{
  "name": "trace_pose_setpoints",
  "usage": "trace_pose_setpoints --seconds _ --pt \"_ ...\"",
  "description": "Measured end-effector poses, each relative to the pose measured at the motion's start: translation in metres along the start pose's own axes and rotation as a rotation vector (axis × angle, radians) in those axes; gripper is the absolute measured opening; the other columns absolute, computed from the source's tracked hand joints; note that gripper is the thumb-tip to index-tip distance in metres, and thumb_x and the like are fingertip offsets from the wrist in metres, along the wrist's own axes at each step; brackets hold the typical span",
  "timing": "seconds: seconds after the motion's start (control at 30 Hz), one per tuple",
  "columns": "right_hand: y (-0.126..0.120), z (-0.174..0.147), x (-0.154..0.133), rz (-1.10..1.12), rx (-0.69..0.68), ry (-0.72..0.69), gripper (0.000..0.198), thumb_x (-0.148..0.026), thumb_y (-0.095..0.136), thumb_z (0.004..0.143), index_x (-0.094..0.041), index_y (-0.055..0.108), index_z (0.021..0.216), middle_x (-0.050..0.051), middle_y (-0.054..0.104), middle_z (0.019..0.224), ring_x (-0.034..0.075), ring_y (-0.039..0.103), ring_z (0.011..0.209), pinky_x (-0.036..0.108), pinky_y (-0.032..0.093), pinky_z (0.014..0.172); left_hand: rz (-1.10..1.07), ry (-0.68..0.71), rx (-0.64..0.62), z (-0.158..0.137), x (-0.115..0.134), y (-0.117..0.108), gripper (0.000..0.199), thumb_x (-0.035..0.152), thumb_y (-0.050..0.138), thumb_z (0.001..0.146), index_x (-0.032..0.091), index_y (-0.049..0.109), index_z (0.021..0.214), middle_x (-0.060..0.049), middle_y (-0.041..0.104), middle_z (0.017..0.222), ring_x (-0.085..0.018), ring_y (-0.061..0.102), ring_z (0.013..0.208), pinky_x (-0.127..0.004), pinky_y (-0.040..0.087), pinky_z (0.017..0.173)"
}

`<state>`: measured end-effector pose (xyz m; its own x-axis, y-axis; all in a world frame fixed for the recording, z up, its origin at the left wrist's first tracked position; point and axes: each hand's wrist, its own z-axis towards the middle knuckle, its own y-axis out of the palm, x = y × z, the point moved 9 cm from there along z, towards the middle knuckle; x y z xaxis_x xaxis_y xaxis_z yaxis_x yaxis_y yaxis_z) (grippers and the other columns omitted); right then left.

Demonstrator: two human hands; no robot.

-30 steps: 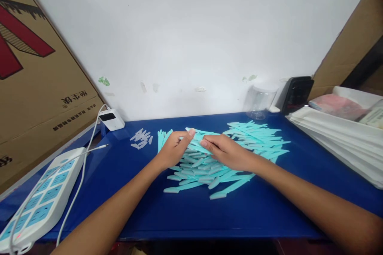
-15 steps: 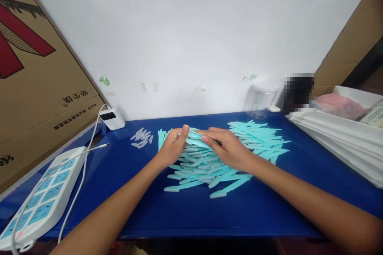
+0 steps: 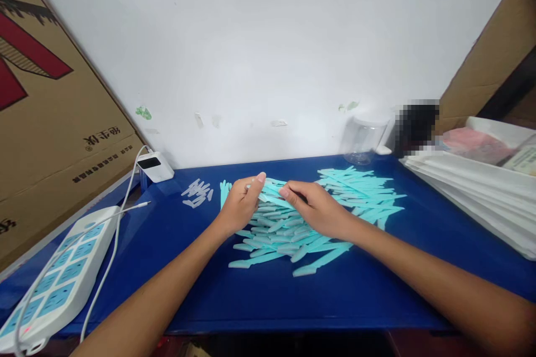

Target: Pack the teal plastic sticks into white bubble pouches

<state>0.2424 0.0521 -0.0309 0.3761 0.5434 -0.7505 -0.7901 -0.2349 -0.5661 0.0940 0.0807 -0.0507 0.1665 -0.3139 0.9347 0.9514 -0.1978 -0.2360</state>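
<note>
My left hand (image 3: 240,206) is closed around several teal eyebrow razors (image 3: 272,196), its thumb pointing up. Their ends stick out toward my right hand (image 3: 316,207), whose thumb and index finger pinch the end of a razor. Below both hands lies a loose pile of teal razors (image 3: 272,234) with pale covers over their blades. A second razor pile (image 3: 360,192) spreads out to the right, beyond my right hand. Small translucent blade covers (image 3: 196,193) lie in a group to the left. My palms hide part of what I hold.
On the left are a white power strip (image 3: 62,276), a cable (image 3: 115,251), a small white device (image 3: 156,166) and a cardboard box (image 3: 84,111). A clear jar (image 3: 365,139) stands by the wall. At right are stacked white trays (image 3: 473,201) on the blue table (image 3: 251,301).
My right fingers have shifted slightly along the razors and curled in more. My left hand keeps its grip. The whole view has moved a little.
</note>
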Motion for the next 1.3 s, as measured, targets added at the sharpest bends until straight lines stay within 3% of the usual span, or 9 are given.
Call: trace_pose_setpoints --seconds 0.2,0.67,0.77,0.87,0.93,1.03,1.13,1.2,1.3 --pt "0.002 0.002 0.005 0.068 0.017 0.040 0.048 -0.054 0.046 0.107 -0.022 0.040 0.072 -0.005 0.035 0.066 0.012 0.032 0.061 0.028 0.026 0.058 0.104 0.102 0.091 -0.001 0.009 -0.005 0.058 0.063 0.048 0.103 0.022 0.030 0.067 0.007 0.024 0.057 -0.007 0.023 0.047 -0.025 0.021 0.045" --pt "-0.007 0.004 -0.009 0.028 0.060 -0.011 0.048 -0.049 0.047 0.108 -0.021 0.037 0.070 -0.005 0.034 0.067 0.012 0.033 0.063 0.029 0.027 0.060 0.063 0.108 0.168 -0.001 0.016 -0.005 0.058 0.063 0.052 0.101 0.022 0.035 0.063 0.006 0.032 0.053 -0.008 0.028 0.046 -0.024 0.021 0.043" --pt "-0.019 0.003 -0.005 -0.001 0.083 -0.018 0.048 -0.049 0.046 0.108 -0.021 0.039 0.070 -0.004 0.037 0.068 0.012 0.035 0.063 0.029 0.027 0.060 -0.025 0.094 0.276 0.008 0.013 -0.037 0.057 0.065 0.056 0.098 0.022 0.040 0.065 0.007 0.033 0.053 -0.008 0.029 0.043 -0.022 0.023 0.041" --pt "-0.044 0.003 0.009 -0.055 0.174 0.001 0.048 -0.051 0.047 0.107 -0.022 0.039 0.070 -0.004 0.036 0.067 0.012 0.034 0.062 0.030 0.026 0.059 -0.104 0.169 0.599 0.009 0.020 -0.110 0.058 0.069 0.058 0.095 0.024 0.035 0.066 0.009 0.027 0.053 -0.008 0.025 0.042 -0.022 0.023 0.040" --pt "-0.059 0.003 0.019 -0.098 0.250 0.010 0.049 -0.051 0.046 0.107 -0.022 0.037 0.070 -0.004 0.034 0.067 0.013 0.033 0.062 0.030 0.026 0.059 0.068 0.205 0.663 0.011 0.029 -0.143 0.060 0.071 0.050 0.097 0.025 0.030 0.064 0.008 0.024 0.052 -0.009 0.023 0.042 -0.023 0.024 0.042" --pt "-0.066 0.003 0.031 -0.174 0.306 0.014 0.047 -0.051 0.044 0.107 -0.022 0.038 0.071 -0.004 0.036 0.066 0.013 0.034 0.062 0.030 0.026 0.059 0.741 0.159 0.503 0.019 0.039 -0.152 0.061 0.067 0.040 0.101 0.024 0.033 0.058 0.000 0.039 0.051 -0.016 0.044 0.051 -0.028 0.033 0.053" --pt "-0.059 0.004 0.039 -0.240 0.281 0.022 0.047 -0.051 0.043 0.108 -0.022 0.039 0.072 -0.004 0.039 0.065 0.013 0.035 0.060 0.031 0.025 0.059 1.271 -0.063 0.202 0.025 0.014 -0.149 0.063 0.062 0.030 0.102 0.022 0.052 0.060 -0.012 0.064 0.066 -0.028 0.064 0.075 -0.033 0.042 0.067" --pt "-0.054 0.004 0.042 -0.268 0.264 0.021 0.047 -0.052 0.042 0.108 -0.022 0.040 0.072 -0.003 0.041 0.064 0.014 0.036 0.059 0.031 0.024 0.059 1.416 -0.256 0.087 0.022 -0.005 -0.158 0.067 0.060 0.023 0.102 0.020 0.065 0.070 -0.019 0.073 0.082 -0.034 0.069 0.088 -0.036 0.045 0.074" --pt "-0.052 0.004 0.044 -0.299 0.248 0.023 0.047 -0.053 0.041 0.108 -0.022 0.040 0.072 -0.003 0.042 0.063 0.014 0.037 0.058 0.032 0.024 0.060 1.460 -0.442 0.026 0.017 -0.023 -0.174 0.069 0.062 0.024 0.100 0.018 0.074 0.079 -0.022 0.076 0.092 -0.037 0.071 0.093 -0.039 0.048 0.077"
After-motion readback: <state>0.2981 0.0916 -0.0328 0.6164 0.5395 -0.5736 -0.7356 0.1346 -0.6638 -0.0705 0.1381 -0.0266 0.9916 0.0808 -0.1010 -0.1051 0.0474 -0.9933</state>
